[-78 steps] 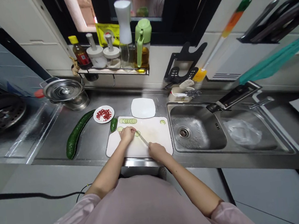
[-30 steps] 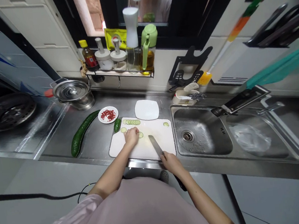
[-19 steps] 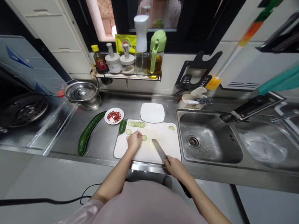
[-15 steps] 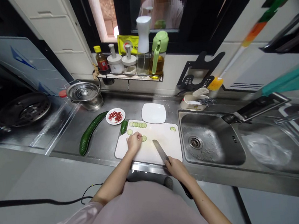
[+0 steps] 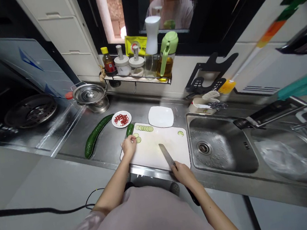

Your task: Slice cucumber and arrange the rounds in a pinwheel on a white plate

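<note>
My left hand (image 5: pixel 129 145) is over the left side of the white cutting board (image 5: pixel 149 154). Its fingers pinch a thin cucumber slice (image 5: pixel 138 140), close beside another slice (image 5: pixel 136 135). A row of overlapping cucumber slices (image 5: pixel 145 128) lies along the board's back edge. Just left of that row is a cut cucumber piece (image 5: pixel 130 129). My right hand (image 5: pixel 182 172) grips a kitchen knife (image 5: pixel 167 155), its blade pointing away from me over the board. A few cucumber scraps (image 5: pixel 180 133) sit at the back right corner.
A whole cucumber (image 5: pixel 97 137) rests on the steel counter at left, near a small plate (image 5: pixel 114 123) of chopped red pieces. Behind the board is a white square plate (image 5: pixel 160 116). The sink (image 5: pixel 223 151) is at right; a seasoning rack (image 5: pixel 138 79) hangs above.
My left hand has moved left across the board, carrying the cucumber slice beside the one lying there. My right hand still holds the knife in nearly the same place.
</note>
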Motion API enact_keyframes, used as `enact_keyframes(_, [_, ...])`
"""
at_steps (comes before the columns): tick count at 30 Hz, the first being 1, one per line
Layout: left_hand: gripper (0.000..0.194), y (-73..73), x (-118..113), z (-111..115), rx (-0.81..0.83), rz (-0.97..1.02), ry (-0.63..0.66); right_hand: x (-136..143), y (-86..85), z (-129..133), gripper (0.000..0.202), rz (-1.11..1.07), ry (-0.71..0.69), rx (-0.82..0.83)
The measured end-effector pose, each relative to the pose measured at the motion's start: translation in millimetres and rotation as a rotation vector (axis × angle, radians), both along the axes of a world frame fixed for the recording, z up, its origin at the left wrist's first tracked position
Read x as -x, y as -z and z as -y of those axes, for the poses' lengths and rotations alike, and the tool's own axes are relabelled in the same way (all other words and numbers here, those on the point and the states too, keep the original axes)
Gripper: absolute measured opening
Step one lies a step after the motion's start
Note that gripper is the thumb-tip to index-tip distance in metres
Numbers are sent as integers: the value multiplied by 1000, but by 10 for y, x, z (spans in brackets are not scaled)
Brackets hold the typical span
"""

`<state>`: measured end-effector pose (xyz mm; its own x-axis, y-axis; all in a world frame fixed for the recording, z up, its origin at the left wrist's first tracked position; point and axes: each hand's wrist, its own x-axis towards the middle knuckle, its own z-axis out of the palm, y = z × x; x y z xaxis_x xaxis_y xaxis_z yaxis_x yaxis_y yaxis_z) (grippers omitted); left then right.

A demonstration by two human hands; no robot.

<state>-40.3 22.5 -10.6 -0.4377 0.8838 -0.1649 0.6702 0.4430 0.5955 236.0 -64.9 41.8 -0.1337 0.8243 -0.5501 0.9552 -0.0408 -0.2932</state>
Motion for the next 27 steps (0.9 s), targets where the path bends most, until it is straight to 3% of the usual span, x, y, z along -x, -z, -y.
enact_keyframes(7, [13,56,114,-84,-17,-24,-72,3,29,-13,29,4,-7,-10])
enact_keyframes(27, [18,-17,-8,-68,-54,-193,-70,18,-22,-41,29,27,-12,-16])
